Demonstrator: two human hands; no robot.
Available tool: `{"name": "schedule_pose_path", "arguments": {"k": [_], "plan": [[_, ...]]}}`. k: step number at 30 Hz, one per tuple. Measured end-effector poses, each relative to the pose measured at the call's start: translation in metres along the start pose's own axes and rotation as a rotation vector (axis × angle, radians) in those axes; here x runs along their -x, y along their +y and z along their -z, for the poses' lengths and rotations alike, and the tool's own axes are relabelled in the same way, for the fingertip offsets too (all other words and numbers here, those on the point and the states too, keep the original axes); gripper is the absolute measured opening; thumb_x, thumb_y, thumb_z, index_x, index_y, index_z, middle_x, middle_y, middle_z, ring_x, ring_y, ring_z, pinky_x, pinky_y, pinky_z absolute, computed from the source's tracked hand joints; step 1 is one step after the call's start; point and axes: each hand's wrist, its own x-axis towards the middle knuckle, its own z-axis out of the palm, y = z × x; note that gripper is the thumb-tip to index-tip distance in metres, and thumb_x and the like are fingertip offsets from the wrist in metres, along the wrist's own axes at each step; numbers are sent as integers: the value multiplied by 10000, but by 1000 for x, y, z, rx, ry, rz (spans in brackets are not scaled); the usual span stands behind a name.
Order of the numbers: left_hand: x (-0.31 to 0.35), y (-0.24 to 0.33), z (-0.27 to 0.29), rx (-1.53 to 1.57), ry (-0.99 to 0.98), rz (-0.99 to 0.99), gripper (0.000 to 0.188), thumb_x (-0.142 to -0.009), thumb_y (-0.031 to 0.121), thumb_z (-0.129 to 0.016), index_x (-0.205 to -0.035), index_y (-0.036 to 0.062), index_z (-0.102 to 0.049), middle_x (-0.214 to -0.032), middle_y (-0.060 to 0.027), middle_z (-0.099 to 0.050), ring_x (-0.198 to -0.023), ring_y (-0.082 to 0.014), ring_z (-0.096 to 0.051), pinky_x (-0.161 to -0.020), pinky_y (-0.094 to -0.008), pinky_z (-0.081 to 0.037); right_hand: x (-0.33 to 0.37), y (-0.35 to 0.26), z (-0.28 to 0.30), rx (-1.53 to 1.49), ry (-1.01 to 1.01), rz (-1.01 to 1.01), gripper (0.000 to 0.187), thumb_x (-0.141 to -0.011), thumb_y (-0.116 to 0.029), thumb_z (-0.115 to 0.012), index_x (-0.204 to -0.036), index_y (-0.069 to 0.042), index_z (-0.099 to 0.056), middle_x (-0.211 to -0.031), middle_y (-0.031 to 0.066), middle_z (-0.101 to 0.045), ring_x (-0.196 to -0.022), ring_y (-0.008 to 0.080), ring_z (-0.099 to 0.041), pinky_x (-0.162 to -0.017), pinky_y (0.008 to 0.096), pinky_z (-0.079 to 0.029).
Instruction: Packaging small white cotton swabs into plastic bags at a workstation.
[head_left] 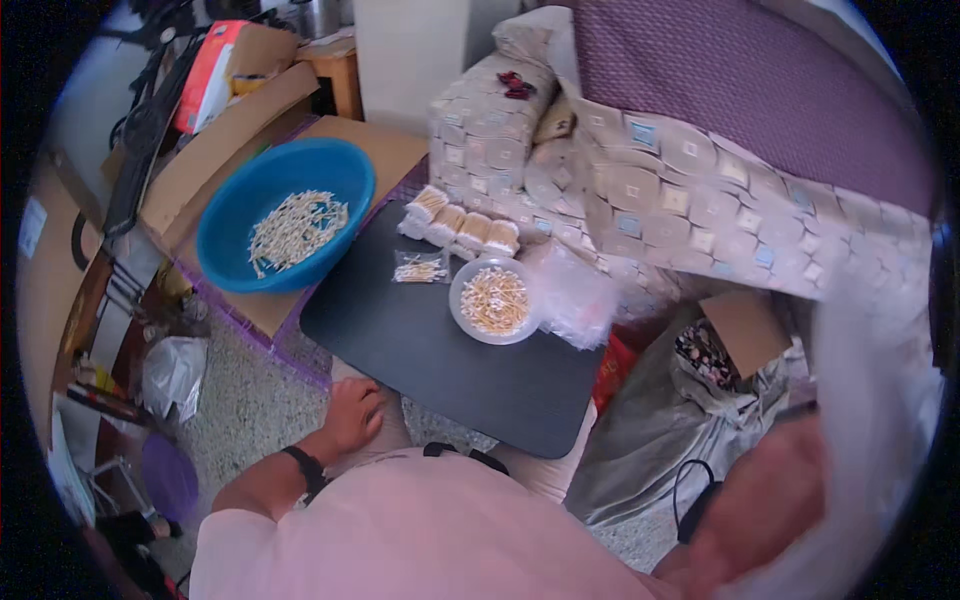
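Cotton swabs [495,300] fill a bowl [461,322] at the tabletop's [420,335] far right, handling seemingly paused: left hand [352,412] on a leg [393,428], fingers curled together; blurred right hand's [775,478] grip impossible to tell. Picking calls for a far reach.

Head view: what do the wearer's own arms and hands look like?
The left hand is ungloved, with a dark wristband at the wrist and a short, pale pink fabric sleeve above. The right arm is too blurred for details.
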Motion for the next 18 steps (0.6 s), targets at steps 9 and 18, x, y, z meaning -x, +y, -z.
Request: {"name": "schedule_pose_path", "arguments": {"k": [9,18], "plan": [[6,-6,-7,22,-8,-26,242,-685,177,-696,-912,117,-637,-1082,-90,-563,-1033,-309,-498,-858,-472,-371,161,-24,-30,353,295,373,365,-723,-217,-766,-1006,-88,-575,-768,-6,-579,-811,206,-604,-674,417,-492],[-8,-6,-6,50,20,-22,221,-699,151,-680,-913,104,-650,-1060,-91,-564,-1027,-304,-500,-876,-461,-363,127,15,-28,848,802,1073,212,-731,-174,-760,-894,-132,-631,-816,-49,-590,-804,102,-546,-681,256,-432]]}}
